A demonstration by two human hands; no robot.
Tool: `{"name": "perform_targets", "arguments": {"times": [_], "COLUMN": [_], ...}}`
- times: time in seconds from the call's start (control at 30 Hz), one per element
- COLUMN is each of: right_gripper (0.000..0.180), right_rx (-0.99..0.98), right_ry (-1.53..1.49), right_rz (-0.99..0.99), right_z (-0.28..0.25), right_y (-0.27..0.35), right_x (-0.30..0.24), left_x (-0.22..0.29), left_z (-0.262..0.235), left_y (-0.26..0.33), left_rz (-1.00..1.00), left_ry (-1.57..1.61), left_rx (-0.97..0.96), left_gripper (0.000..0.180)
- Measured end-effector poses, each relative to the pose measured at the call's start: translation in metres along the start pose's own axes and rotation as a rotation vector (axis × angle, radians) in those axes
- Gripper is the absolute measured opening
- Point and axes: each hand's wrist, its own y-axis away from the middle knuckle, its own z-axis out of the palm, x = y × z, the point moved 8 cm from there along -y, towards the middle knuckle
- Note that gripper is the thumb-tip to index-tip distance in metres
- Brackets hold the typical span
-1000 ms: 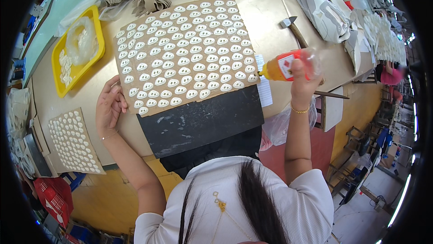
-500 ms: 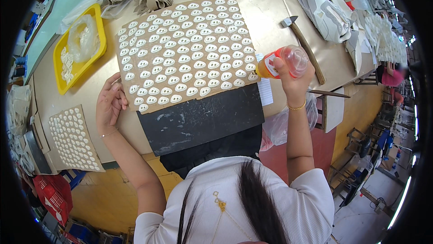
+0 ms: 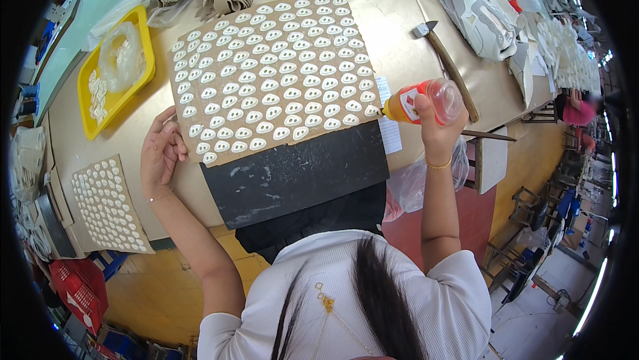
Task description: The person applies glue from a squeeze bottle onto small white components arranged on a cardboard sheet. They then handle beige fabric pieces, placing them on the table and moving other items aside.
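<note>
A brown cardboard sheet (image 3: 271,155) lies before me, bearing rows of small white rounded-triangular pieces, each with two dark holes. At its left edge, my left hand (image 3: 163,150) has its fingers curled, pinching the cardboard near the lower corner. My right hand (image 3: 440,127) is wrapped around a clear squeeze bottle (image 3: 409,103) with yellow-orange contents and a red label. The bottle is tilted, its dark nozzle beside the last white piece at the sheet's lower right corner. Whether anything flows from the tip is too small to tell.
Under the sheet's near edge is a black board (image 3: 299,183). A yellow tray (image 3: 85,103) with a plastic bag and loose white pieces stands left. A smaller filled card (image 3: 110,203) lies nearer. A hammer (image 3: 452,70) and white shoe parts (image 3: 476,20) lie right.
The bottle has shifted slightly right and toward me with my right hand, its nozzle now at the corner piece. The cardboard sheet appears a touch farther left; my left hand stays at its edge.
</note>
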Motion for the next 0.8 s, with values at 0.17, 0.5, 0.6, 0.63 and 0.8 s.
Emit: {"name": "perform_targets", "arguments": {"times": [0.17, 0.5, 0.6, 0.63, 0.8], "right_gripper": [0.031, 0.031, 0.031, 0.031, 0.029], "right_rx": [-0.011, -0.013, -0.022, -0.028, -0.026], "right_ry": [-0.034, -0.049, -0.052, -0.046, -0.183], "right_rz": [-0.001, -0.043, -0.068, -0.075, 0.015], "right_z": [0.005, 0.014, 0.017, 0.018, 0.018], "right_y": [0.006, 0.007, 0.006, 0.005, 0.003], "right_x": [-0.002, -0.009, -0.011, -0.012, 0.0], "left_x": [0.0, 0.0, 0.0, 0.0, 0.0], "left_z": [0.001, 0.001, 0.0, 0.0, 0.0], "left_y": [0.0, 0.0, 0.0, 0.0, 0.001], "left_rz": [0.003, 0.004, 0.0, 0.0, -0.007], "left_ry": [0.001, 0.0, -0.003, -0.005, 0.001], "left_rx": [-0.006, -0.006, -0.008, -0.008, -0.003], "left_gripper": [0.038, 0.038, 0.038, 0.038, 0.038]}}
